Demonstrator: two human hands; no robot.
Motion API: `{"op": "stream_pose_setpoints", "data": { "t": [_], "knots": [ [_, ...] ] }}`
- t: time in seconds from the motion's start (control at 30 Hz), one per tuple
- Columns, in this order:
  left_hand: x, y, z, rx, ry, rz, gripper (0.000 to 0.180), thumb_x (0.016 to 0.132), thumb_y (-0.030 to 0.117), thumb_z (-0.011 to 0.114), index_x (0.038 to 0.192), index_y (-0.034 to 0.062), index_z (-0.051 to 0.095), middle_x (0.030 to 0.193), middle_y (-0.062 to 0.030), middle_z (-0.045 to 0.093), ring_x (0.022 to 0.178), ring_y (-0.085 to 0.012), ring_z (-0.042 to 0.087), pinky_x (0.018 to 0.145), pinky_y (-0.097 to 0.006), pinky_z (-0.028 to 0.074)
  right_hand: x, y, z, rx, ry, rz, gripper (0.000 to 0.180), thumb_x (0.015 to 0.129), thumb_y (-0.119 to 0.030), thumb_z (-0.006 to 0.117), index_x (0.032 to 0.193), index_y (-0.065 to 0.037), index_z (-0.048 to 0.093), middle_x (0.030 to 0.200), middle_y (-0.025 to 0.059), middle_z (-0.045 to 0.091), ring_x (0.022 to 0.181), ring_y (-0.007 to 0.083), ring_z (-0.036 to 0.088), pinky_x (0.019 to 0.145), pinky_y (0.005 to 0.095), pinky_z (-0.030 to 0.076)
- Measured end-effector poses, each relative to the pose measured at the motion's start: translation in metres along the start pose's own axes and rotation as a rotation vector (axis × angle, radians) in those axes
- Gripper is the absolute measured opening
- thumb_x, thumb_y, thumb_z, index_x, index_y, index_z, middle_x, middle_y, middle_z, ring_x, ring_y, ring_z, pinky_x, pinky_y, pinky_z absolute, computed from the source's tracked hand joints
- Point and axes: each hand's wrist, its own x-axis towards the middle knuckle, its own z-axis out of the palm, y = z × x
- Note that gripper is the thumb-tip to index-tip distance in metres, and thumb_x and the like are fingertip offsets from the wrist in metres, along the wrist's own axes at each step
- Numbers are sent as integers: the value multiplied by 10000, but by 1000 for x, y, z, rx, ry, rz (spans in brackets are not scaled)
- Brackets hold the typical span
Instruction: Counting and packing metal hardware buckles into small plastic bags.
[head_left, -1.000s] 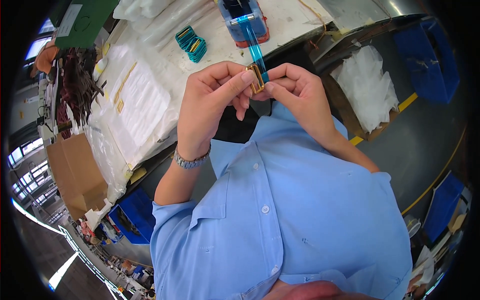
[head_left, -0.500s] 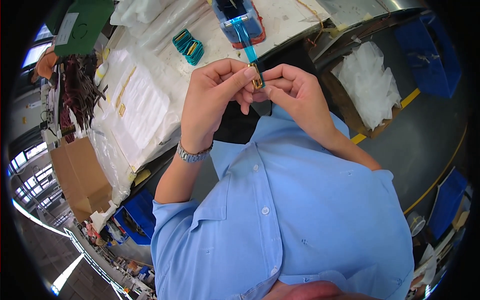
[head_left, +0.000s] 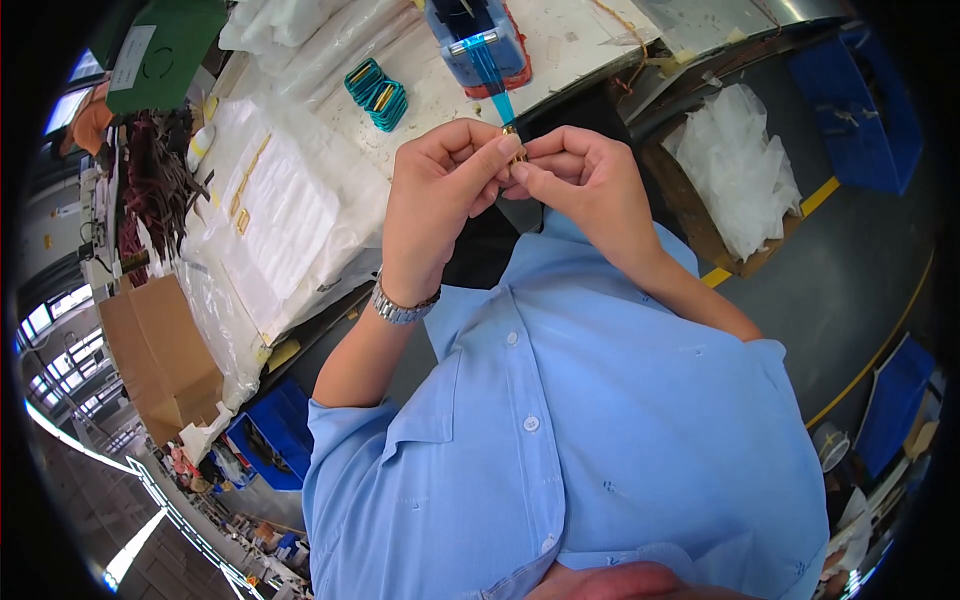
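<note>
Both my hands meet in front of the table edge, fingers pinched around a small gold metal buckle (head_left: 509, 130). My left hand (head_left: 425, 200), with a metal watch on the wrist, grips the buckle from the left. At its lower end, the thumb and fingers of my right hand (head_left: 595, 190) close from the right. My fingers hide most of the buckle. A strip of clear blue tape (head_left: 488, 75) runs down to it from a blue tape dispenser (head_left: 445, 58) on the table. Left of the dispenser lies a small pile of teal pieces (head_left: 382, 112) with gold metal parts.
White sheets (head_left: 290, 200) and gold pieces (head_left: 242, 221) lie on the table (head_left: 400, 45) to the left. A carton (head_left: 745, 262) of white plastic film stands at right, near a blue bin (head_left: 870, 110). An open cardboard box (head_left: 160, 350) sits at far left.
My left hand has shifted slightly right, closer to my right hand. The buckle is turned and more covered by my fingers, and the tape strip now meets it from above.
</note>
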Motion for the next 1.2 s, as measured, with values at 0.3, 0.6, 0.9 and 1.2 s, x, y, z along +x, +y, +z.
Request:
{"op": "stream_pose_setpoints", "data": {
  "t": [0.3, 0.6, 0.9, 1.2],
  "knots": [
    [0, -21, -12, 61, 112, 108, 198, 1025, 147, 736, 1102, -28, 787, 840, 16, 694, 683, -36, 563, 578, -197, 420, -1, -8, -7, 83, -42, 60, 233, 1003, -73, 724, 1126, 118, 671, 1027, 199, 798, 930, 213, 792, 872, 316, 641],
    [14, -51, 3, -344, -7, -53, 237, 1051, 151, 677, 1179, -33, 755, 978, -63, 756, 820, -92, 688, 661, -216, 515, 4, -10, -14, 235, -63, 252, 263, 1020, -131, 704, 1146, 98, 675, 1054, 227, 784, 948, 281, 801, 905, 375, 650],
    [20, -36, -16, -525, -130, -298, 212, 1038, 149, 661, 1064, -48, 737, 840, -37, 705, 673, -77, 628, 527, -227, 434, 13, -19, -18, 55, -162, 184, 182, 1000, -81, 744, 1056, 70, 661, 965, 182, 795, 894, 218, 795, 817, 326, 645],
    [34, -24, -24, -822, -109, -586, 131, 1047, 82, 633, 1059, -45, 662, 807, -17, 639, 621, -62, 565, 469, -196, 419, 48, 0, -27, -102, -196, -65, 472, 947, -61, 810, 1366, 56, 628, 1231, 135, 764, 1111, 165, 736, 999, 288, 580]
  ]
}}
